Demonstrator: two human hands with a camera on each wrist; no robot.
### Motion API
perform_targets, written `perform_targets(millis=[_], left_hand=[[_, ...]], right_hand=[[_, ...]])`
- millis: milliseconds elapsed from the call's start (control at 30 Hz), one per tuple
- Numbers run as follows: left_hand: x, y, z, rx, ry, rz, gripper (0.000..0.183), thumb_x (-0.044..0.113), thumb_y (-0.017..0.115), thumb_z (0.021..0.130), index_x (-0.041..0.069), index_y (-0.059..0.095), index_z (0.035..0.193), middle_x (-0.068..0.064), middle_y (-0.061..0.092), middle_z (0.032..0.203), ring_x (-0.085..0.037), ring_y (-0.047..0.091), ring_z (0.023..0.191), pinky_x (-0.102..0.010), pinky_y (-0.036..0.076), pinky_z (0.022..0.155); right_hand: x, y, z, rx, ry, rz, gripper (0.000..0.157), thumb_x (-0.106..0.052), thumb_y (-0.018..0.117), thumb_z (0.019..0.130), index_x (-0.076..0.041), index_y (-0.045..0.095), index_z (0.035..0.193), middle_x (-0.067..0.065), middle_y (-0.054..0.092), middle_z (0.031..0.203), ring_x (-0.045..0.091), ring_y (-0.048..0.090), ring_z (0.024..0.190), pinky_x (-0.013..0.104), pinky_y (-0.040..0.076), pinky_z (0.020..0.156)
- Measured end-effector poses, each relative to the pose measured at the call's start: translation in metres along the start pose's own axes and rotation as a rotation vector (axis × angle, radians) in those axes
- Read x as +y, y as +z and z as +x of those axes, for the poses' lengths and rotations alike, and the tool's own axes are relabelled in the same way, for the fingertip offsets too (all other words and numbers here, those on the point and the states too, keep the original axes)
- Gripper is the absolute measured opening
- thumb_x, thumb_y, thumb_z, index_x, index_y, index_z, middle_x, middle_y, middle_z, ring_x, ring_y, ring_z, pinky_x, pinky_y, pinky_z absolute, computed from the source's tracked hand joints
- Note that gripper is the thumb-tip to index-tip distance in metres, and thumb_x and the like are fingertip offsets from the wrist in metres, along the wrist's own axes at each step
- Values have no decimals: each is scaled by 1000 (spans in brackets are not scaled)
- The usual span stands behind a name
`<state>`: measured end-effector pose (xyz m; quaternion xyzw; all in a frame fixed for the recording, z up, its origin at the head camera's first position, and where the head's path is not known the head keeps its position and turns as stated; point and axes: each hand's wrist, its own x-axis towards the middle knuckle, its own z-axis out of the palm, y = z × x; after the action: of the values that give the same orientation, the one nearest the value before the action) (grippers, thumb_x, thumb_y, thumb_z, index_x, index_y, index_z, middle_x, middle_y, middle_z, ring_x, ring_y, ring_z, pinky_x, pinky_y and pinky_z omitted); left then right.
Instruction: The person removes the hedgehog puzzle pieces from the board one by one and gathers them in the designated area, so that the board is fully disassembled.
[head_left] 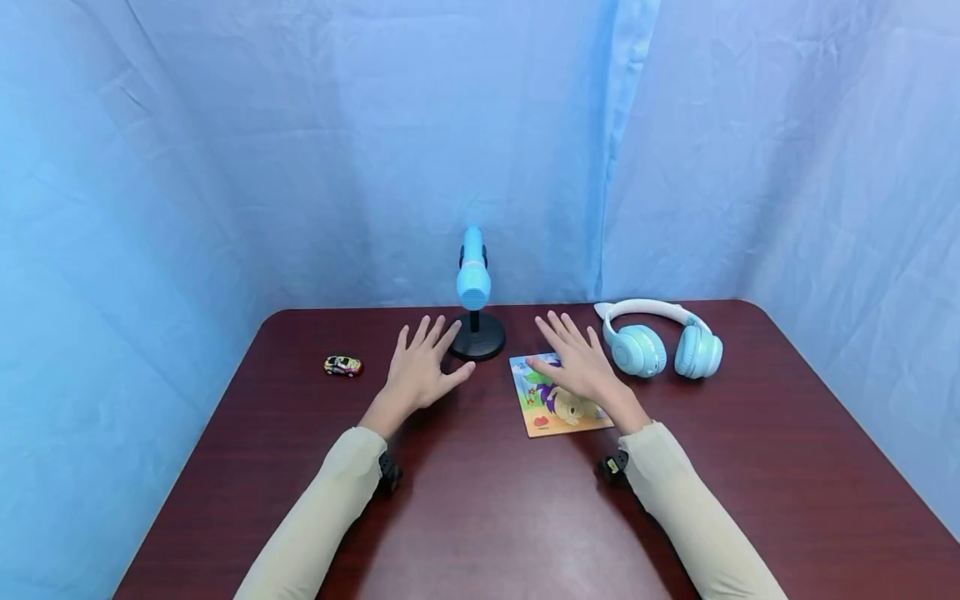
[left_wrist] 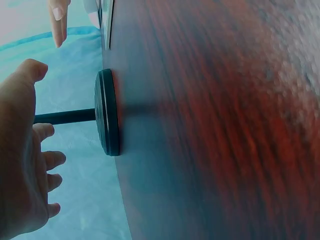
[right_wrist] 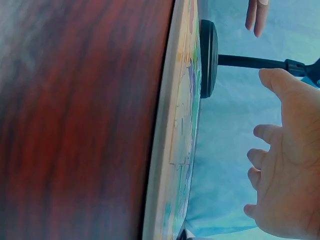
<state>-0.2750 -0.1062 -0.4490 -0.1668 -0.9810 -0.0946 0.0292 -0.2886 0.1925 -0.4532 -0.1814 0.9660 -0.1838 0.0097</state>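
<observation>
My left hand (head_left: pixel 420 372) hovers over the table with its fingers spread, holding nothing, just left of a light blue microphone (head_left: pixel 473 279). The microphone sits on a stand with a round black base (head_left: pixel 480 337); that base (left_wrist: pixel 107 112) also shows in the left wrist view. My right hand (head_left: pixel 579 365), fingers apart and also holding nothing, is raised above a colourful picture puzzle (head_left: pixel 536 408) and covers part of its picture. In the right wrist view the puzzle (right_wrist: pixel 175 150) appears edge-on, lying flat below the hand.
Light blue cat-ear headphones (head_left: pixel 641 350) lie on the table to the right of the puzzle. A small yellow and red toy car (head_left: pixel 343 366) stands at the left. Blue curtains (head_left: pixel 375 150) hang behind and beside the dark red wooden table (head_left: pixel 480 517).
</observation>
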Motion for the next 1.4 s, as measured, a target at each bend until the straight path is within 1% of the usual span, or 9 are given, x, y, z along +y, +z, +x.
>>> perform_targets(millis=[333, 533, 667, 833, 900, 967, 1133, 1233, 1400], left_hand=[[2, -12, 2, -8, 16, 30, 82, 69, 43, 98, 26, 20, 165, -10, 22, 170, -33, 14, 159, -59, 8, 126], [17, -12, -1, -15, 54, -33, 84, 69, 47, 96, 25, 25, 164, -10, 28, 168, -32, 18, 158, -58, 10, 126], [36, -7, -3, -42, 93, -135, 86, 67, 55, 94, 23, 28, 163, -8, 34, 166, -30, 24, 156, -58, 16, 125], [60, 5, -3, -132, 157, -291, 88, 61, 64, 92, 19, 30, 162, -7, 35, 165, -30, 27, 156, -58, 19, 124], [68, 10, -2, -161, 185, -322, 90, 59, 66, 91, 16, 31, 162, -9, 34, 165, -31, 26, 156, -57, 20, 124], [76, 14, -1, -178, 212, -326, 91, 58, 68, 90, 15, 31, 161, -10, 34, 165, -30, 27, 156, -56, 21, 124], [88, 22, 3, -184, 250, -310, 93, 58, 70, 88, 13, 34, 160, -9, 36, 164, -29, 30, 154, -54, 25, 123], [90, 26, 4, -213, 239, -292, 97, 60, 71, 86, 12, 32, 161, -8, 33, 166, -27, 28, 155, -53, 25, 124], [90, 31, 2, -289, 226, -260, 107, 64, 73, 83, 11, 25, 163, -7, 22, 170, -23, 17, 159, -50, 20, 126]], right_hand=[[-4, -13, 1, -8, -16, 3, 84, -61, 50, 100, -20, 17, 165, 10, 12, 172, 35, 5, 160, 64, -2, 123], [5, -24, -8, -8, -34, 61, 83, -59, 54, 100, -20, 19, 165, 10, 15, 171, 34, 5, 160, 64, -1, 123], [17, -31, -20, -43, -51, 114, 83, -55, 57, 99, -19, 20, 165, 12, 15, 171, 35, 4, 160, 67, 2, 122], [34, -37, -35, -109, -80, 211, 85, -50, 63, 98, -15, 22, 164, 13, 13, 171, 38, 3, 159, 68, 12, 121], [39, -38, -42, -136, -82, 244, 87, -49, 65, 97, -16, 22, 164, 12, 13, 172, 37, 4, 159, 67, 17, 120], [44, -38, -48, -164, -76, 265, 88, -49, 67, 96, -17, 22, 164, 11, 12, 172, 37, 5, 159, 66, 20, 120], [53, -33, -60, -219, -95, 291, 90, -47, 69, 95, -13, 22, 164, 18, 14, 170, 40, 10, 158, 67, 24, 118], [55, -28, -63, -253, -107, 292, 90, -46, 68, 96, -9, 22, 163, 22, 14, 169, 42, 11, 157, 66, 25, 118], [57, -21, -66, -297, -113, 252, 89, -45, 69, 96, -2, 25, 161, 26, 15, 168, 45, 14, 155, 65, 24, 118]])
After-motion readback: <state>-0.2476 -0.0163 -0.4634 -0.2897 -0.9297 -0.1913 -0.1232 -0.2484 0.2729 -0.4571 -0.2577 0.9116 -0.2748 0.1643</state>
